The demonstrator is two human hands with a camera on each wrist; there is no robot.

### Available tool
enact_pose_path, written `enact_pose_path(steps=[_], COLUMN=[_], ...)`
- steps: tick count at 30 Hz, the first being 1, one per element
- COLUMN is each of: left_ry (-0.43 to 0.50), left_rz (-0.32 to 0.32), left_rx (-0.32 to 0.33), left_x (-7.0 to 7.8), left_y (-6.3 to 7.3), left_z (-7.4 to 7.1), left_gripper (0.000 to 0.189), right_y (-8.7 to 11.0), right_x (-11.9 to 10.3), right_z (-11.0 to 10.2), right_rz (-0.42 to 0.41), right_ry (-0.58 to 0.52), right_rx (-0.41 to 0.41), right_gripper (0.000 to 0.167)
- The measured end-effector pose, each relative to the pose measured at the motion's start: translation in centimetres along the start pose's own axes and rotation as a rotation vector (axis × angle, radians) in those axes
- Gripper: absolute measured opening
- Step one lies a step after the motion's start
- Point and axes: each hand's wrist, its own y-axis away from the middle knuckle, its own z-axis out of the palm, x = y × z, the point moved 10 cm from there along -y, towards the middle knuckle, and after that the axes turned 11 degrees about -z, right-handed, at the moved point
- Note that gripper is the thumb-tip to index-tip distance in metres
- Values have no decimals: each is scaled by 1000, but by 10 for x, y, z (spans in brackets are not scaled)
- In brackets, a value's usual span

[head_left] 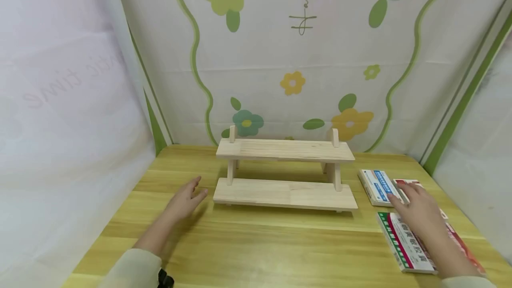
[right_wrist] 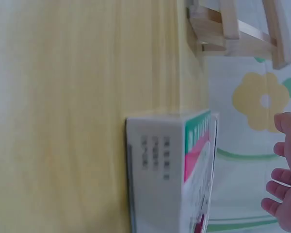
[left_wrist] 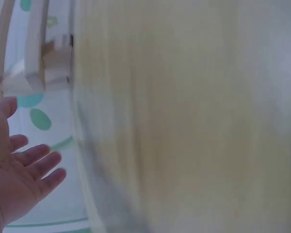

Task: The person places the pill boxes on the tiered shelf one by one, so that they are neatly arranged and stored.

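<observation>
A two-tier pale wooden shelf [head_left: 285, 193] stands on the table, both its boards bare. To its left, my left hand [head_left: 182, 203] hovers with fingers spread and nothing in them; the left wrist view shows its bare palm. My right hand [head_left: 422, 212] reaches over several flat printed boxes at the right, fingers relaxed. Beneath and around it lie a white-and-blue box [head_left: 379, 186], a green, white and dark-red box [head_left: 404, 243] and a red box [head_left: 466, 248]. A white box with red print [head_left: 404, 182] is partly covered by that hand.
The wooden tabletop [head_left: 280, 243] extends in front of the shelf. Behind it hangs a white cloth [head_left: 256, 57] with printed flowers, and similar cloth walls [head_left: 72, 123] close in the left and right sides.
</observation>
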Motion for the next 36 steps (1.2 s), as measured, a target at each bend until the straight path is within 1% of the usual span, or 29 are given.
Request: enact_pose_path(steps=[2,4,6,10,14,17,19,20,25,27,30,34,36], left_ry=[118,200,262,347,412,450,477,487,509,522,553,591,600], left_rz=[-28,-41,-58,-76,-85,-89,-94,-96,-96,-97,-110,-118,-115], left_rx=[-38,-59,-70,-79,-80,-59,-31,-17,62,82,92,82,78], left_x=[1,4,6,9,11,11,11,11,10,9,5,2,2], left_y=[4,7,9,13,13,13,12,12,12,12,12,11,11], left_z=[7,12,17,27,38,45,47,48,49,50,52,56,57], left_gripper=[70,71,73,76,76,74,71,69,62,61,61,62,62], right_y=[10,20,29,46,62,73,81,86,107,116,129,146,154], right_x=[9,19,28,45,54,61,66,70,89,96,108,124,131], right_z=[-5,-6,-6,-3,-2,-1,1,3,12,16,24,34,41], right_rz=[40,85,128,206,253,296,338,373,501,542,597,661,690], right_ry=[-19,-37,-44,-49,-45,-60,-73,-83,-112,-118,-107,-97,-99], right_rx=[5,-7,-22,-54,-50,-60,-89,-113,-211,-246,-284,-288,-305], right_gripper=[66,68,71,78,79,81,84,86,94,98,102,102,104])
